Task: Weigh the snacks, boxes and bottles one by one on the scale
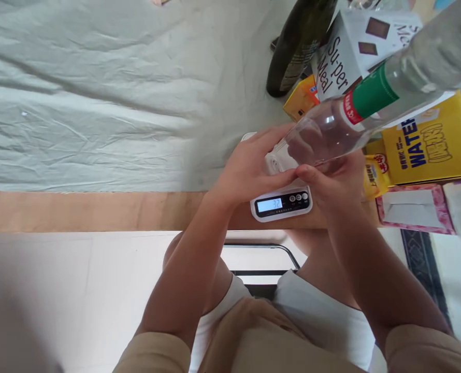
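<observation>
Both my hands close around the lower end of a clear bottle [327, 129] with a green and red label, which slants up to the right. My left hand [246, 168] curves round from the left, its thumb stretched across the near side. On the right, my right hand [337, 181] wraps the bottle from below and behind; most of its fingers are hidden. The two thumb tips meet. Beneath them lies a white digital scale [310, 211], its lit display appearing to read 32. My hands cover most of its platform, so I cannot tell whether the bottle rests on it.
Behind the bottle are a dark green bottle [298, 49], a white "Su-per Meal" box [333, 65] and an orange packet [302, 98]. To the right sit a yellow box [428, 145], a yellow packet [376, 176] and a pink-edged box [415, 207]. Wrinkled grey-green cloth [98, 103] covers the table.
</observation>
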### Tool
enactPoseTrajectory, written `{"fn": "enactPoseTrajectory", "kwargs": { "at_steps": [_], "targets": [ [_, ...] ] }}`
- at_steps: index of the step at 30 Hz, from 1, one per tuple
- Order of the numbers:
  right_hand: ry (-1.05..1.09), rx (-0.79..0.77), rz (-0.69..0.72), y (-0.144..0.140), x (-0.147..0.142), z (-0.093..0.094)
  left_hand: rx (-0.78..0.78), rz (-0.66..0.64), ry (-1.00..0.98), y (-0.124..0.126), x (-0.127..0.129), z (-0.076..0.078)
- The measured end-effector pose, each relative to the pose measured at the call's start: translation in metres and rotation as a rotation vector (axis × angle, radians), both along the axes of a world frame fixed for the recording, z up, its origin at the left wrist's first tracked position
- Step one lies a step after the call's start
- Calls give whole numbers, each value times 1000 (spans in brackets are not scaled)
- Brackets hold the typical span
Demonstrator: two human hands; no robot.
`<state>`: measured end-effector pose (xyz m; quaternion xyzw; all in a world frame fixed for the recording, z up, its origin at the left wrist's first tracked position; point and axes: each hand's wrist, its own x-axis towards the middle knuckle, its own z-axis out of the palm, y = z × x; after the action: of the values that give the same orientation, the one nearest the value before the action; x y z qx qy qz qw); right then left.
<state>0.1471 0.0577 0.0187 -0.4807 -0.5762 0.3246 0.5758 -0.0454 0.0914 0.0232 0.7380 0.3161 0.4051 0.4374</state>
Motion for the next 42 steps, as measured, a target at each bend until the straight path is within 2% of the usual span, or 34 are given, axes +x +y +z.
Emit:
{"fn": "enactPoseTrajectory", "kwargs": {
  "at_steps": [4,7,10,16,19,23,28,30,35,39,42],
  "targets": [
    [81,71,-25,-13,-6,-1,90,109,-2,4,-20,-16],
    [133,84,-93,-25,-3,7,160,230,-7,5,-43,-28],
    [218,62,-115,-34,4,14,167,319,-10,8,-57,-37],
    [231,34,-110,-41,12,15,117,262,15,28,-60,-44],
    [216,-23,-133,-43,12,20,79,281,7,34,-59,-41],
    [230,-60,-144,-44,12,25,78,339,-15,26,-51,-30],
    [189,-27,-110,-43,14,16,17,416,-94,10,-39,-20],
    [184,-28,-97,-42,16,11,45,375,-112,6,-37,-18],
    [143,-48,-61,-41,18,3,150,177,-132,3,-25,-13],
    [100,-66,-44,-40,12,1,-13,151,-180,-1,-9,-8],
    [103,-77,-27,-42,6,1,-7,137,-160,-8,-7,-7]
  ]
}}
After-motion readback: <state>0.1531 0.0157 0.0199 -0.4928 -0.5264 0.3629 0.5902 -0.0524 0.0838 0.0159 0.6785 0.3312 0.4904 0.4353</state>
